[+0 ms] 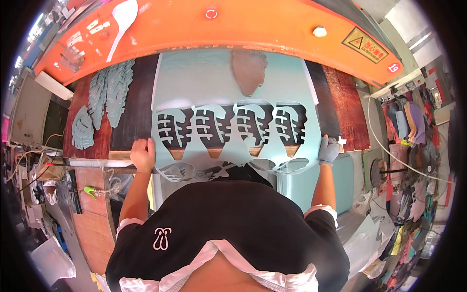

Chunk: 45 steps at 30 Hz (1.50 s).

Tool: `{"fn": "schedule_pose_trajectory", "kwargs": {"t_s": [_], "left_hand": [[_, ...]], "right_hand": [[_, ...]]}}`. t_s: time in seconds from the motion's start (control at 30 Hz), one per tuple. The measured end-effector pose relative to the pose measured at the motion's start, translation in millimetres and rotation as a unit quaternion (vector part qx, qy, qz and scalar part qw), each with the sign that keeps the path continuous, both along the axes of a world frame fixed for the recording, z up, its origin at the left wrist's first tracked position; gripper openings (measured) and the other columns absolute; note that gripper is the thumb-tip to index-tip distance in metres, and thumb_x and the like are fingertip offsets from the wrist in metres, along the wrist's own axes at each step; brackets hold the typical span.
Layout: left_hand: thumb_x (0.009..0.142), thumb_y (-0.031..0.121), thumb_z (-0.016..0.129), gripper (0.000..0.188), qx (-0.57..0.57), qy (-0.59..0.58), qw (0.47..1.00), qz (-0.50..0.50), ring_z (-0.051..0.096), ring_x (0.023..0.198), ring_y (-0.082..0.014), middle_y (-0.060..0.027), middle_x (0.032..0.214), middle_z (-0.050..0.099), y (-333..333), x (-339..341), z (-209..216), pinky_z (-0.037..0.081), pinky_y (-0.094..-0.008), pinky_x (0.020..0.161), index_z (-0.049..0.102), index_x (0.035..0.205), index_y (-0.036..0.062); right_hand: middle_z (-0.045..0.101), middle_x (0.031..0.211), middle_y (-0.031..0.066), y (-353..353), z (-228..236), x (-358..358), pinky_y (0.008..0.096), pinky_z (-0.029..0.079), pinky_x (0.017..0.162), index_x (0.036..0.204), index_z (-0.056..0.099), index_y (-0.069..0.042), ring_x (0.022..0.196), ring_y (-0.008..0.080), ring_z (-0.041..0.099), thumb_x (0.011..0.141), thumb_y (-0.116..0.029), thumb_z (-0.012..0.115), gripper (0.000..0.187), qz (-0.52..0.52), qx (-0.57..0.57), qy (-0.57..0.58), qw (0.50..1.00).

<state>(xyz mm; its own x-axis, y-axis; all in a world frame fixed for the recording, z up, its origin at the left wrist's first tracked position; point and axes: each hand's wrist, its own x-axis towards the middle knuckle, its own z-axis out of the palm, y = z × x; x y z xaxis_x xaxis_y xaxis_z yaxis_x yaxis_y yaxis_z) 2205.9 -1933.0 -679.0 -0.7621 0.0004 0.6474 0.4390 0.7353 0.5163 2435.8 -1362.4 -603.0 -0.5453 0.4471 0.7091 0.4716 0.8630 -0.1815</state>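
Observation:
A pale blue-green sheet (194, 87) lies across the work table and hangs over its front edge. Its near part has a row of several shoe-upper-like cut-outs, with narrow strips left between them. My bare left hand (143, 155) is closed at the sheet's left edge, thumb toward the sheet. At the opposite edge, my right hand (329, 150), in a grey glove, is closed with the sheet's margin at its thumb. Both hands' fingertips are partly hidden. A flat grey-brown piece with an uneven outline (249, 71) rests on the far part of the sheet.
Stacks of cut blue-green pieces (113, 92) lie on the table's left, with a smaller stack (82, 129) nearer me. An orange machine beam (267, 24) spans the far side, bearing a white spoon-shaped item (124, 19). Coloured material pieces (408, 119) hang at right.

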Motion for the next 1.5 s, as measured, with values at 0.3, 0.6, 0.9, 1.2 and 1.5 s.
{"fn": "schedule_pose_trajectory", "kwargs": {"t_s": [0.3,0.6,0.9,1.2,1.5], "left_hand": [[0.084,0.015,0.059,0.028,-0.023,-0.031,0.998,-0.044,0.049,0.061,-0.0312,-0.0111,0.061,0.048,-46,106,-21,0.04,-0.0413,0.056,0.047,0.061,0.0045],[0.08,0.019,0.063,0.039,-0.026,-0.018,0.969,-0.243,0.045,0.117,-0.0338,-0.0154,0.125,0.051,41,115,37,0.033,-0.0459,0.099,0.054,0.115,0.004],[0.085,0.034,0.057,0.045,-0.224,0.017,0.913,-0.341,0.036,0.129,-0.0249,-0.0044,0.138,0.042,142,97,30,0.025,-0.0511,0.105,0.052,0.124,0.011],[0.084,0.033,0.059,0.043,-0.202,0.023,0.917,-0.343,0.036,0.128,-0.0248,-0.0044,0.136,0.045,143,97,31,0.025,-0.0507,0.105,0.055,0.12,0.0104],[0.083,0.032,0.06,0.043,-0.2,0.034,0.918,-0.341,0.038,0.127,-0.025,-0.0043,0.134,0.046,143,93,31,0.027,-0.0514,0.103,0.055,0.12,0.0102]], "right_hand": [[0.055,0.11,0.0158,-120,33,-40,0.0421,0.041,0.09,0.113,0.052,-0.003,0.102,0.0328,0.052,0.08,-0.035,0.066,0.048,0.199,-0.083,0.062,0.974],[0.035,0.138,0.0221,-264,45,-120,0.0431,0.042,0.091,0.129,0.045,-0.008,0.109,0.0426,0.048,0.061,-0.061,0.067,0.089,0.04,-0.13,-0.266,0.954],[0.043,0.13,0.02,-233,38,-115,0.0402,0.045,0.089,0.126,0.048,-0.007,0.106,0.0359,0.052,0.059,-0.048,0.072,0.082,0.191,-0.259,-0.081,0.943],[0.041,0.133,0.017,-165,70,-78,0.0393,0.042,0.094,0.123,0.053,-0.008,0.111,0.0348,0.047,0.058,-0.042,0.072,0.076,0.076,-0.236,-0.154,0.957],[0.039,0.137,0.0141,-155,54,-82,0.0414,0.042,0.093,0.124,0.053,-0.011,0.11,0.0372,0.046,0.058,-0.045,0.071,0.076,0.037,-0.152,-0.203,0.966]]}}
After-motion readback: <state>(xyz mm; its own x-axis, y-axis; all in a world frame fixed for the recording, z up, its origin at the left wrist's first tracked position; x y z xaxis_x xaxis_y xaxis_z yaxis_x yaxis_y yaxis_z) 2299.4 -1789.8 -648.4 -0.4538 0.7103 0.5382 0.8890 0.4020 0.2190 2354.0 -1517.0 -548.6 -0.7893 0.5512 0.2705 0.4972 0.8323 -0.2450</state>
